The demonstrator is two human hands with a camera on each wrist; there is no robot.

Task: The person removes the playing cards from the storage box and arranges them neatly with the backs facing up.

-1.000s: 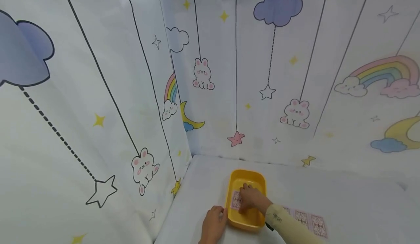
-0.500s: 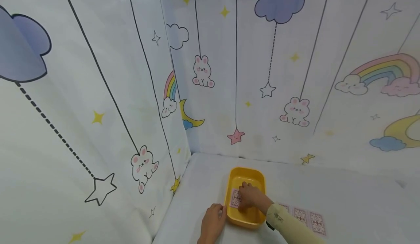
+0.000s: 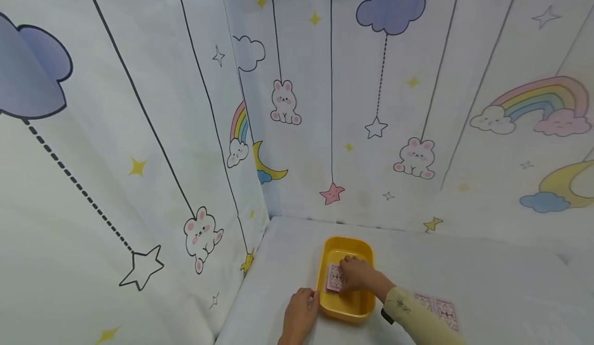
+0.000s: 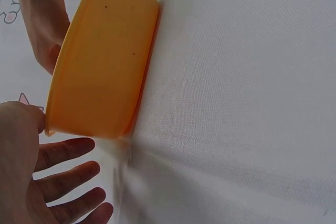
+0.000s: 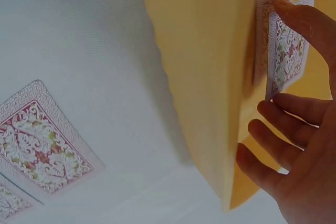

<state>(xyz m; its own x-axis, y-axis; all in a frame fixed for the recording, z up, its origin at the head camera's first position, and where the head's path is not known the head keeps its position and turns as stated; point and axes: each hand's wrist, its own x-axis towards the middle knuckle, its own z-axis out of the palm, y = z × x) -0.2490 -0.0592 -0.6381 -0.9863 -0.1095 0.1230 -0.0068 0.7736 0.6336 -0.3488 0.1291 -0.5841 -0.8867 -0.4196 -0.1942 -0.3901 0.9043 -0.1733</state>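
Note:
My right hand [image 3: 355, 274] is inside the yellow plastic tray [image 3: 345, 318]. In the right wrist view, its thumb and fingertips pinch a playing card [image 5: 289, 51] with an ornate pink-and-white back. Behind that one, another patterned card [image 5: 262, 40] lies against the tray's bottom, partly covered. My left hand [image 3: 300, 311] is at the tray's near left side. The left wrist view shows that thumb [image 4: 34, 116] right at the rim, while the other fingers are spread loosely beside the yellow wall [image 4: 105, 56].
Two more cards of the same pattern, a nearer one [image 3: 423, 301] and one farther right [image 3: 446, 314], lie face down on the white-covered table right of the tray, beside the sleeve [image 3: 413, 319]. White sheets with cartoon drawings [image 3: 284, 102] rise behind and at the left.
Three cards showed on the table to the right; now two do. A held card now overlaps the one in the tray. My left hand has stayed at the rim.

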